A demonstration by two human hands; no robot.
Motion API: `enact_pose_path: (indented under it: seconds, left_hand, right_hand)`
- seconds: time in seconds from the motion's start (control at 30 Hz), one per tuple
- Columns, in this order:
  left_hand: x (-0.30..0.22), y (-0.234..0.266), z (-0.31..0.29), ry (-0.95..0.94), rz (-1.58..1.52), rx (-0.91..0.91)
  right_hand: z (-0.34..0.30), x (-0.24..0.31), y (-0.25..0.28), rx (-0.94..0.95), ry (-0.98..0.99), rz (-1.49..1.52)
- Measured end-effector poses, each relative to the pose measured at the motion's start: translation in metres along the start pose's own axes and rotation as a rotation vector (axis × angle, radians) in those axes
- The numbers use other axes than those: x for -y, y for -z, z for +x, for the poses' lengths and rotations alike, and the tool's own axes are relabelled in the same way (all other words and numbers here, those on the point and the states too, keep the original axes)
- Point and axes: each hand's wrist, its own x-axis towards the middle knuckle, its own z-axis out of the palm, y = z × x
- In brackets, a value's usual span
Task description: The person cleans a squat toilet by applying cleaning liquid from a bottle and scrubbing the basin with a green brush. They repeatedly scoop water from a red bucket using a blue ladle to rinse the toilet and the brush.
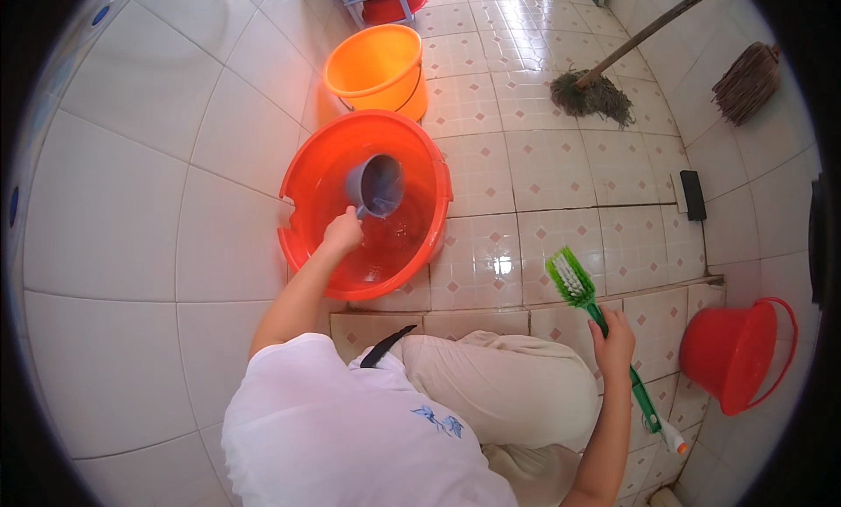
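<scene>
The fingers of your left hand (343, 232) are gripping a grey-blue dipper (360, 184) by its handle, tilting it within the orange-red basin (317, 178); whether it is touching the water (394, 240) is hard to tell. The fingers of your right hand (617, 342) are wrapping around a green brush (597, 318), its bristles pointing away from you. An orange bucket (410, 93) is standing just beyond the basin on the tiled floor (473, 178).

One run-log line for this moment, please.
left hand: holds grey plastic dipper | dipper: over or in round orange-red basin | right hand: holds long green brush
</scene>
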Motion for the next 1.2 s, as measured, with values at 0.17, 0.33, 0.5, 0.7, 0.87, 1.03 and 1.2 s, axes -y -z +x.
enact_pose_path:
  seconds: [0.17, 0.33, 0.5, 0.7, 0.87, 1.03, 1.2]
  left_hand:
    - [-0.021, -0.015, 0.002, -0.095, -0.029, 0.053]
    - [-0.003, -0.048, 0.022, -0.034, -0.641, 0.217]
    - [0.006, -0.046, -0.008, 0.162, -1.37, 0.387]
    - [0.014, 0.028, -0.05, 0.126, -1.401, 0.2]
    - [-0.024, 0.089, -0.088, -0.079, -1.136, 0.16]
    - [-0.078, 0.11, -0.128, -0.271, -1.041, 0.162]
    - [-0.165, 0.099, -0.153, -0.526, -0.873, 0.231]
  right_hand:
    - [-0.02, -0.009, 0.008, -0.001, -0.069, 0.037]
    - [-0.043, -0.028, 0.018, -0.038, -0.104, 0.045]
    - [-0.072, -0.054, 0.029, -0.046, -0.227, 0.088]
    - [-0.125, -0.099, 0.029, -0.129, -0.395, 0.345]
    - [-0.188, -0.165, 0.027, -0.274, -0.441, 0.371]
    - [-0.252, -0.183, 0.022, -0.389, -0.584, 0.509]
    - [-0.34, -0.167, 0.014, -0.532, -0.772, 0.658]
